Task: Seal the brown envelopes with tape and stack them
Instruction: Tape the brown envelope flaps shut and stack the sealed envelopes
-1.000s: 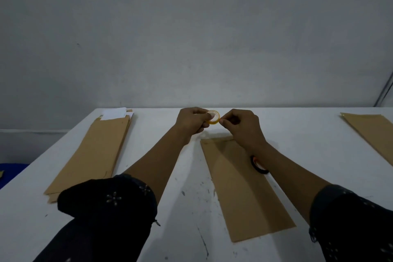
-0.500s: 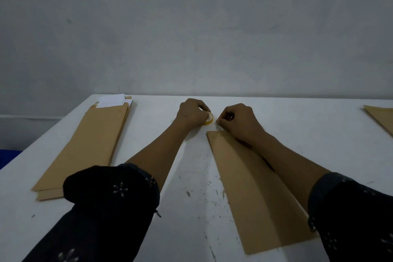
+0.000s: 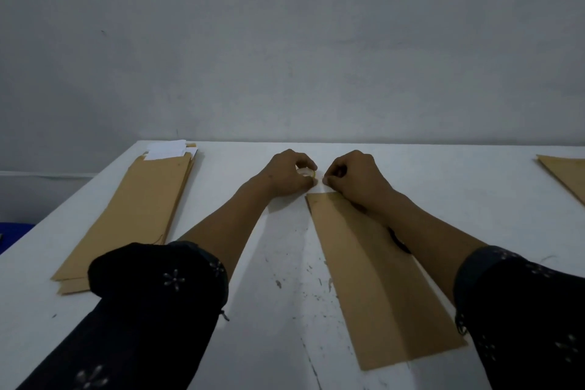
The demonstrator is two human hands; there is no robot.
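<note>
Head view: left hand (image 3: 286, 176) fingers grip a small yellow tape roll (image 3: 306, 173) just beyond the long brown paper envelope (image 3: 373, 275) lying flat on the white surface (image 3: 278, 326); right hand (image 3: 356, 179) fingers pinch closed near the roll, at the envelope's far end.

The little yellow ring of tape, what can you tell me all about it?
The small yellow roll of clear tape is a little ring with a pale, see-through middle. The person's left hand grips it, fingers curled round it, low over the white table, just past the far end of the long brown paper envelope. Most of it is hidden by fingers. The right hand pinches something right beside it, likely the tape's loose end, though that is too small to tell.
</note>
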